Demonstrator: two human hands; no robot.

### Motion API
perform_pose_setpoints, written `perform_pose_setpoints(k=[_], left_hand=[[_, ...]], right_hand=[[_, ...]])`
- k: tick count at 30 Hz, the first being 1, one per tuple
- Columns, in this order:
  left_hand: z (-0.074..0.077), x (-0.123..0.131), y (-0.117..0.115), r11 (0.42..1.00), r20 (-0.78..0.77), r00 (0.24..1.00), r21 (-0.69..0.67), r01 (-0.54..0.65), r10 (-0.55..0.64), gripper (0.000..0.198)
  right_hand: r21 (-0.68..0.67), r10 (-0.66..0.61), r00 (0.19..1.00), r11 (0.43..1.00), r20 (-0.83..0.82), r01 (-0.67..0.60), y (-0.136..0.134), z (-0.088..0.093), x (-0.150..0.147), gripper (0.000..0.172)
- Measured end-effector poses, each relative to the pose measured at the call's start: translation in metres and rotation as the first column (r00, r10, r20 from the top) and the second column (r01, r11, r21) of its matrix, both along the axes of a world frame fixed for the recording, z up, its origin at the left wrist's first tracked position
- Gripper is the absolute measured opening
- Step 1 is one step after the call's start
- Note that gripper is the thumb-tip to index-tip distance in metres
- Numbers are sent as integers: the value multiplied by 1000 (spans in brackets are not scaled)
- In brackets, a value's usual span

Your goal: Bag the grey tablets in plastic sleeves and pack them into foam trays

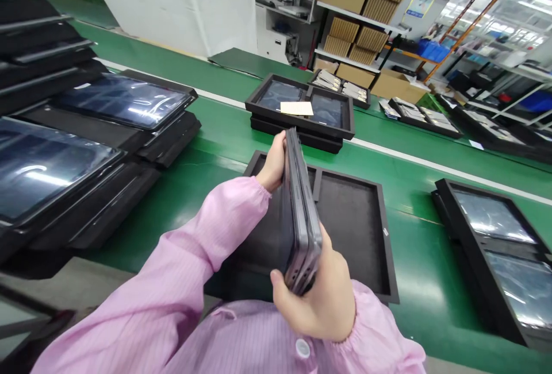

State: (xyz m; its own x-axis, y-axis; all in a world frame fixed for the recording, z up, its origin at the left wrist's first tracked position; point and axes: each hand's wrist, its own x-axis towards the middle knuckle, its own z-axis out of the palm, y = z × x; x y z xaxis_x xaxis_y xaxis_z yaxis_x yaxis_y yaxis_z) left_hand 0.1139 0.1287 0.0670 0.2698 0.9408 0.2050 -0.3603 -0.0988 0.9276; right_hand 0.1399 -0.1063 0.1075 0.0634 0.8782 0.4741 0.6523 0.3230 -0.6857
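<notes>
Two grey tablets (302,207) were held together on edge, between the left hand (273,162) and the right hand (324,296).
The left hand closed around their far end, while the right hand grasped the near end, its thumb beside the small holes there. The pair was above a black two-compartment tray (350,207), which lay on the green tabletop (416,268). Just beyond stood stacked trays (328,131) with a pale yellow slip (296,108) on top.

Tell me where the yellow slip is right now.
In the head view, the yellow slip lies a little above centre, on top of the stacked black trays, just beyond the left hand and the two grey devices it holds.
</notes>
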Motion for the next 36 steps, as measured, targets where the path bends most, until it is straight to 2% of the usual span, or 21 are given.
perform_pose_setpoints(k=[2,4,7,9,13,17,20,24,30,36], left_hand=[[16,2,6,995,61,994,-59,-82,86,54],[23,1,8,991,69,990,-66,-120,124,48],[15,-3,9,995,17,997,-57,-80,81,49],[5,-5,10,997,10,998,-48,-63,63,50],[-7,-6,15,996,24,996,15,-85,85,46],[-8,-6,17,994,16,995,33,-100,100,46],[-9,-4,17,994,18,994,23,-110,109,46],[-10,-3,18,993,21,993,3,-115,115,45],[-13,-4,20,993,32,992,-6,-119,119,40],[-11,-5,17,993,34,992,-10,-118,118,38]], right_hand=[[-97,-3,1000,995,25,5,4,-11,1,81],[-192,8,993,981,114,14,9,-25,4,83],[-269,28,971,962,236,38,17,-41,10,86],[-311,46,969,950,244,33,20,-45,14,86],[-440,124,977,897,174,-36,20,-36,22,92],[-543,189,981,820,-38,-179,12,-21,30,104],[-546,195,963,795,-185,-265,7,-17,34,103],[-477,208,940,819,-272,-319,6,-20,35,98],[-400,254,909,835,-330,-379,7,-24,37,89],[-392,222,916,851,-335,-350,6,-25,35,89]])
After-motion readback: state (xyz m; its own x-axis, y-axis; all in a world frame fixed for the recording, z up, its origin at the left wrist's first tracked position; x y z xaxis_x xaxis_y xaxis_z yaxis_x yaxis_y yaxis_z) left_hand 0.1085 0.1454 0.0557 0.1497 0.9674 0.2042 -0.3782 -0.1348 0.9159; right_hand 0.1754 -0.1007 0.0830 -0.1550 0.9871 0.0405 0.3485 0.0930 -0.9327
